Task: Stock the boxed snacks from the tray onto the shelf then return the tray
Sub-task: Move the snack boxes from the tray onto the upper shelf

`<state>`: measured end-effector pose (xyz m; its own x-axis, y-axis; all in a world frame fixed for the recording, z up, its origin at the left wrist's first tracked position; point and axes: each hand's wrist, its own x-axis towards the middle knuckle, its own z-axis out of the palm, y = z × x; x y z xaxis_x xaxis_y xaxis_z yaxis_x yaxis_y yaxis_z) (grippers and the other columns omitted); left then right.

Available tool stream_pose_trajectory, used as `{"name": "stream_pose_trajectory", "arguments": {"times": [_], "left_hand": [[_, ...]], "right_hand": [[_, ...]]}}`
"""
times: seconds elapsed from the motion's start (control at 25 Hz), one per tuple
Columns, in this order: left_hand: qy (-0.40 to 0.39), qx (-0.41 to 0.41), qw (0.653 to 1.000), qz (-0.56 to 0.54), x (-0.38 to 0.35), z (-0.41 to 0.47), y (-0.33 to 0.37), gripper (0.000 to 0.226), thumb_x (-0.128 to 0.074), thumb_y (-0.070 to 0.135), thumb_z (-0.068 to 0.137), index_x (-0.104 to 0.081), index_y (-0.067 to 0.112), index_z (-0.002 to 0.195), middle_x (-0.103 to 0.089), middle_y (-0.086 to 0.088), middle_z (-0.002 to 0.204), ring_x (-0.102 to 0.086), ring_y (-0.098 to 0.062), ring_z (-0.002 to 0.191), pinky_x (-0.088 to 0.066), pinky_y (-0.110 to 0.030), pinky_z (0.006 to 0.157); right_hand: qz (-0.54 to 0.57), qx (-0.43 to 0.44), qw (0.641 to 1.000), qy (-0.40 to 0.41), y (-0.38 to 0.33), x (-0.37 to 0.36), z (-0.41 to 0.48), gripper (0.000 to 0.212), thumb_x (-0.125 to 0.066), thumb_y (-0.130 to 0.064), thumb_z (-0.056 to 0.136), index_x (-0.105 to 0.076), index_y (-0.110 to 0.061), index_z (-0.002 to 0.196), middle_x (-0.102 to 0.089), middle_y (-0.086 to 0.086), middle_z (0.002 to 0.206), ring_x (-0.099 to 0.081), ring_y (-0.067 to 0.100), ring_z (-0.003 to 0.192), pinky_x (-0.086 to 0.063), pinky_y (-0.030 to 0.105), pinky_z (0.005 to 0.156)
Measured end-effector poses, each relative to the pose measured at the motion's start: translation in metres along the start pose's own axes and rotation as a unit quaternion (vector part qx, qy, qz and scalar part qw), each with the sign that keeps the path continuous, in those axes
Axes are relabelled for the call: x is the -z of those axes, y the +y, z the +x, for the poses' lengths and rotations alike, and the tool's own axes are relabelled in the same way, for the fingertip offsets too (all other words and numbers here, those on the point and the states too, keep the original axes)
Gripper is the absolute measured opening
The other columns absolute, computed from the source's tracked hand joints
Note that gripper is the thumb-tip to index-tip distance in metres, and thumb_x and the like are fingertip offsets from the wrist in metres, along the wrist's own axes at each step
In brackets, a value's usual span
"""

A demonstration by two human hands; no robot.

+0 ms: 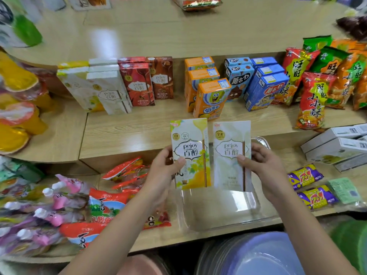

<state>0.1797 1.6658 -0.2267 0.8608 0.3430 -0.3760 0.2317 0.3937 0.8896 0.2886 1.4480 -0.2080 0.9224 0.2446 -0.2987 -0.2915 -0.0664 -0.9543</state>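
Note:
My left hand (165, 171) grips a white-and-yellow pejoy box (189, 153), held upright. My right hand (262, 167) grips a white-and-pale-green pejoy box (231, 153) beside it. Both boxes hover just above a clear plastic tray (216, 209) on the lowest shelf, and I see nothing else inside it. On the middle shelf stand rows of matching boxes: white pejoy boxes (99, 90) at the left, then red and brown pejoy boxes (147, 82).
Orange SpongeBob boxes (206, 88), blue snack boxes (258, 82) and red and green snack bags (317, 82) fill the middle shelf's right. Pouches and red packets (59, 205) lie left of the tray, purple-yellow packets (311, 187) and white cartons (335, 145) to its right.

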Motion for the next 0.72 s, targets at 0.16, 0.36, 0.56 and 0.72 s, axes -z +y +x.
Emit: {"name": "stream_pose_trajectory", "arguments": {"times": [0.16,0.36,0.56,0.72], "left_hand": [[0.035,-0.06,0.998,-0.006,0.05,-0.011,0.031,0.036,-0.057,0.004,0.087,-0.055,0.021,0.119,-0.07,0.004,0.11,-0.067,-0.013,0.1,-0.055,-0.03,0.08],[0.099,-0.104,0.989,-0.026,0.124,-0.016,0.057,0.035,-0.053,0.003,0.09,-0.055,0.024,0.118,-0.069,0.009,0.111,-0.066,-0.018,0.104,-0.054,-0.042,0.085],[0.17,-0.154,0.973,-0.026,0.182,-0.009,0.066,0.032,-0.054,0.001,0.09,-0.059,0.024,0.11,-0.071,0.007,0.105,-0.067,-0.014,0.099,-0.057,-0.031,0.078],[0.23,-0.178,0.956,0.021,0.214,0.011,0.071,0.034,-0.056,-0.002,0.088,-0.055,0.014,0.119,-0.067,0.006,0.104,-0.067,-0.006,0.092,-0.055,-0.022,0.074]], "right_hand": [[0.024,0.024,0.998,-0.054,-0.016,-0.055,0.003,0.04,-0.069,0.002,0.077,-0.059,-0.004,0.115,-0.07,0.013,0.11,-0.068,0.026,0.101,-0.056,0.036,0.087],[0.028,0.041,0.991,-0.127,-0.02,-0.139,0.01,0.035,-0.068,0.004,0.077,-0.064,-0.01,0.109,-0.073,0.007,0.103,-0.07,0.016,0.092,-0.056,0.027,0.075],[-0.004,0.061,0.986,-0.154,-0.021,-0.203,0.025,0.04,-0.072,-0.002,0.075,-0.06,-0.007,0.114,-0.072,0.004,0.104,-0.07,0.013,0.092,-0.055,0.023,0.071],[-0.042,0.089,0.983,-0.158,-0.02,-0.248,0.045,0.039,-0.074,-0.005,0.076,-0.061,-0.013,0.112,-0.072,0.0,0.101,-0.07,0.011,0.092,-0.055,0.022,0.071]]}}
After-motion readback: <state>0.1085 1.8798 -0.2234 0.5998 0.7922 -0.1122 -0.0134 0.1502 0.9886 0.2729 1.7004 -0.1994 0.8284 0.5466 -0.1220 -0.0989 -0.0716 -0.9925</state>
